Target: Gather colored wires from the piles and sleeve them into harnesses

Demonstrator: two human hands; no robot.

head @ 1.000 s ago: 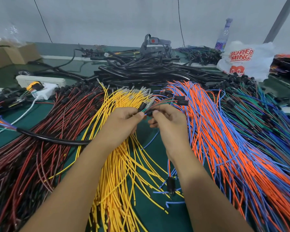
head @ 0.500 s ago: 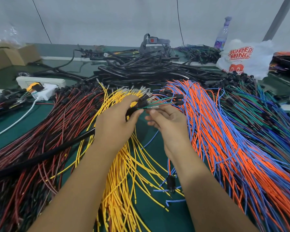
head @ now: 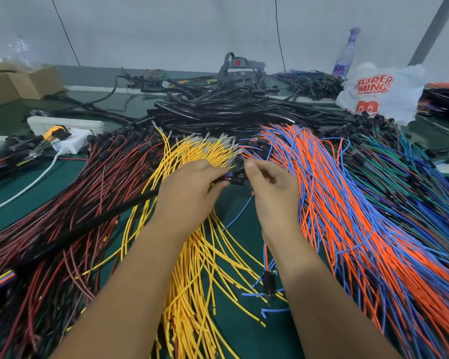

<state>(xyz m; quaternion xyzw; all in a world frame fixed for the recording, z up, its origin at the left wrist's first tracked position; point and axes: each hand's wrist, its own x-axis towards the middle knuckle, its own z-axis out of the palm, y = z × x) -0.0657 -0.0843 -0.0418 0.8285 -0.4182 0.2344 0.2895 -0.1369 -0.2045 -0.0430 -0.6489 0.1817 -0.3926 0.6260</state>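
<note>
1. Centrally, a small wire bundle [head: 233,176] with black connectors is pinched between the left hand [head: 189,193] and the right hand [head: 272,190].
2. A black sleeve [head: 88,229] is trailed from the left grip toward the worktop's [head: 233,320] left edge, over the red wires [head: 62,203].
3. The yellow wires [head: 192,268] are spread beneath the hands.

Left hand [head: 189,195] gripping black sleeve [head: 88,226], right hand [head: 275,193] pinching wire ends [head: 235,176] (over yellow wires [head: 192,268])

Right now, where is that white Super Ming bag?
In the head view, the white plastic bag sits far right at the table's back, beside the bottle, behind the green-blue wires.
</note>
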